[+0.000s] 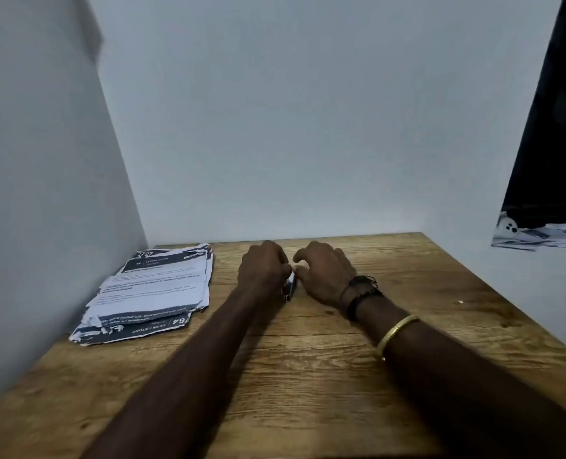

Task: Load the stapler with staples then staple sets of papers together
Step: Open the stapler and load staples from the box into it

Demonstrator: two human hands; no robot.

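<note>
A small metal stapler (289,288) lies between my two hands near the far middle of the wooden table (308,376); only a sliver of it shows. My left hand (263,268) curls around its left side. My right hand (324,274) has its fingers bent over the stapler's right side, and its thumb and fingertips meet the left hand's at the stapler's top. Whether staples are between the fingers is hidden. A messy stack of printed papers (149,293) lies at the table's left, beside the wall.
White walls close the table in at the back and left. A dark cloth (553,127) hangs at the upper right above some crumpled papers (539,235). Bracelets sit on my right wrist.
</note>
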